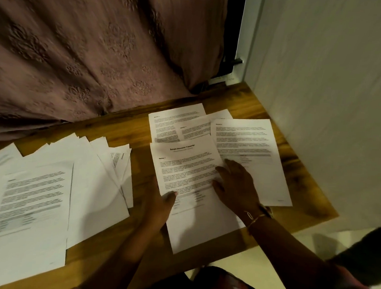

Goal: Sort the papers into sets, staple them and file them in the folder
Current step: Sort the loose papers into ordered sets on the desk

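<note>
1. Wooden counter (137, 127) fills the lower half of the frame. Printed papers lie on it in two groups, left and centre-right.
2. Title sheet (190, 164) is at frame centre, face up, tilted a bit, with a bold heading at its top. Its lower end hangs past the counter's near edge.
3. Left hand (158, 207) is at the title sheet's lower left edge. The thumb lies on top of the paper and the other fingers go under it and are hidden, so it is pinching the sheet.
4. Right hand (236, 187) lies flat on the title sheet's right side. Its fingers are spread and pressing down, and the fingertips reach onto the right sheet (248, 139).
5. The right sheet lies right of centre, face up, overlapping the title sheet's right edge.
6. Two back sheets (175, 121) lie above the title sheet and are partly covered by it and by the right sheet.
7. A fanned pile (94, 172) of sheets sits left of centre, most showing blank white.
8. A printed sheet (32, 201) lies on top of the pile at lower left. Its text is blurred and can't be read.
9. A thread bracelet (256, 217) is on the right wrist.
10. A patterned curtain (79, 48) fills the upper left and touches the counter's far edge.
11. A white wall (333, 97) is on the right.
</note>
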A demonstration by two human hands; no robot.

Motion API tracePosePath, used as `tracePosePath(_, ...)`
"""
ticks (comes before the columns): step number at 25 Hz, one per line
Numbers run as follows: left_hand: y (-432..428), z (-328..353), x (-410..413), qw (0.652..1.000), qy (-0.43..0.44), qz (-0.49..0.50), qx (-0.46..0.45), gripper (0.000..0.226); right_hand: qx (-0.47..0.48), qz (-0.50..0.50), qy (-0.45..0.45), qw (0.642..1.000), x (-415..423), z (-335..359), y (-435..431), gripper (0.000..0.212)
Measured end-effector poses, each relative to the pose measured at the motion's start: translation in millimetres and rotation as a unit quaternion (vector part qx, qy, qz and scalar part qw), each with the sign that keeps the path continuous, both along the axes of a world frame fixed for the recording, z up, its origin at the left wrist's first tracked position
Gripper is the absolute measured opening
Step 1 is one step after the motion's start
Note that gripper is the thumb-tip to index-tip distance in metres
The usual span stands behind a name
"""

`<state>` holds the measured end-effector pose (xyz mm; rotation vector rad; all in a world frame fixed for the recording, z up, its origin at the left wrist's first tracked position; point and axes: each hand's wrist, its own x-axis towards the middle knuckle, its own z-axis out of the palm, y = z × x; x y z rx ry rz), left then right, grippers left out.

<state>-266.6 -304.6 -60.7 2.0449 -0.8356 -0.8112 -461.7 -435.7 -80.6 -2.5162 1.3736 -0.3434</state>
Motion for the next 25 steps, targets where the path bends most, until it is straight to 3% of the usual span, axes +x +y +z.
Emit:
tracePosePath(3, 3.7, -13.0, 2.9, 0.998, -0.057, -0.03, 0.007, 0.077, 0.011, -0.012, 0.027, 1.0, 1.4, -3.2, 3.1, 0.048)
tracePosePath(6, 9.9, -20.4, 2.3, 0.992, -0.117, -0.05, 0.021, 0.078, 0.024, -0.012, 0.04, 0.999, 4.8, 0.9, 5.7, 0.051)
tracePosePath(12, 40.4, -1.1, -0.5, 0.986, -0.14, -0.076, 0.038, 0.082, -0.005, -0.016, -0.014, 1.0, 32.1, 26.3, 31.2, 0.049)
tracePosePath(17, 94.1, 24.0, 37.5, 0.984, -0.173, -0.012, 0.048, 0.071, 0.06, 0.089, -0.07, 0.992, 116.5, 41.5, 87.4, 0.051)
tracePosePath(21, 144.5, 23.8, 107.3, 0.972, -0.217, 0.068, 0.062, 0.072, 0.089, 0.134, -0.002, 0.987, 197.5, 48.0, 119.8, 0.06)
tracePosePath(25, 183.7, 21.5, 175.5, 0.955, -0.252, 0.105, 0.114, 0.078, 0.12, 0.103, 0.056, 0.986, 261.4, 41.3, 134.5, 0.07)
